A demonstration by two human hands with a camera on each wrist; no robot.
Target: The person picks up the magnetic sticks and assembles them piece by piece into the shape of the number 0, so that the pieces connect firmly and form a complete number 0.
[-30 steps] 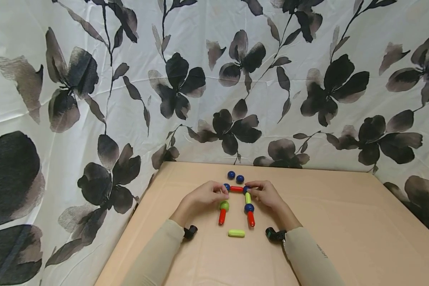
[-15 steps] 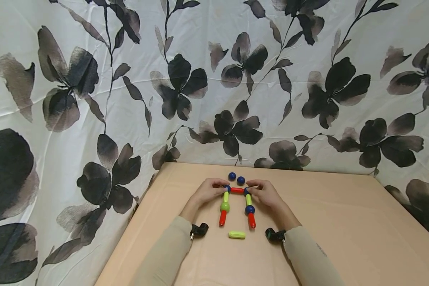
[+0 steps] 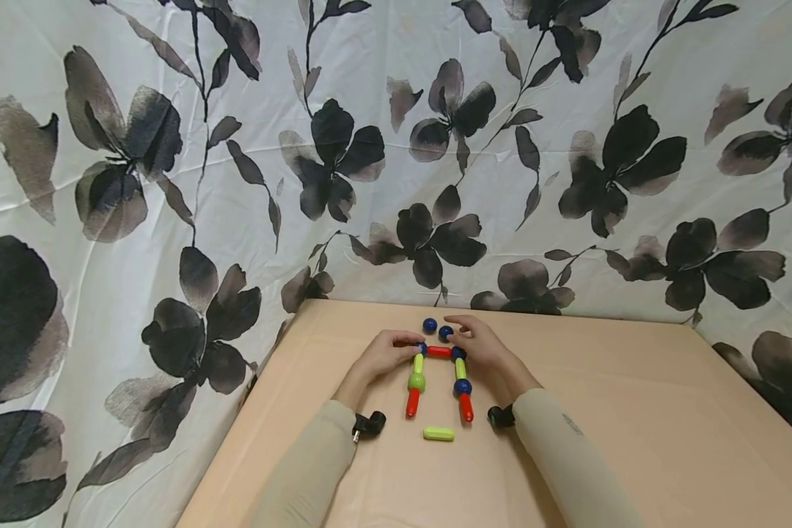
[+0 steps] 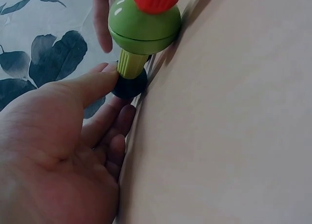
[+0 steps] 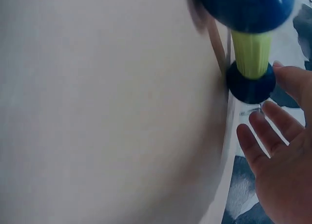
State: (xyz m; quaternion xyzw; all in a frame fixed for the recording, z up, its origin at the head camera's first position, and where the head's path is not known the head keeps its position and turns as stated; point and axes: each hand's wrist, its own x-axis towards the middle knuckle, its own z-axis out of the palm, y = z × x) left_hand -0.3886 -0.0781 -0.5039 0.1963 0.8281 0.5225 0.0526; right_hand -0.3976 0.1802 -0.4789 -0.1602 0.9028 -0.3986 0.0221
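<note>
Rod-and-ball frame [image 3: 439, 352]: on the surface [image 3: 600, 433], between the hands, its red crossbar [image 3: 437, 352] running across the far end.
Left hand [image 3: 384, 357]: just left of the crossbar, thumb and fingers pinching the blue left corner ball [image 3: 422, 348].
Left leg: from the crossbar's left end toward the wearer, yellow-green rod, green ball [image 3: 416, 382], red rod.
Loose blue balls [image 3: 430, 325]: two, just beyond the crossbar.
Loose yellow-green rod [image 3: 438, 434]: well nearer the wearer than the crossbar.
Right leg: from the crossbar's right end, yellow-green rod, blue ball [image 3: 463, 387], red rod.
Right hand [image 3: 490, 356]: right of the crossbar, released, fingers apart; contact with any ball cannot be told.
Left wrist view: reveals the green ball's seam, hidden from the head view.
Right wrist view: reveals gaps between fingers beside the right corner ball [image 5: 251, 90]; only the head view includes the loose rod.
</note>
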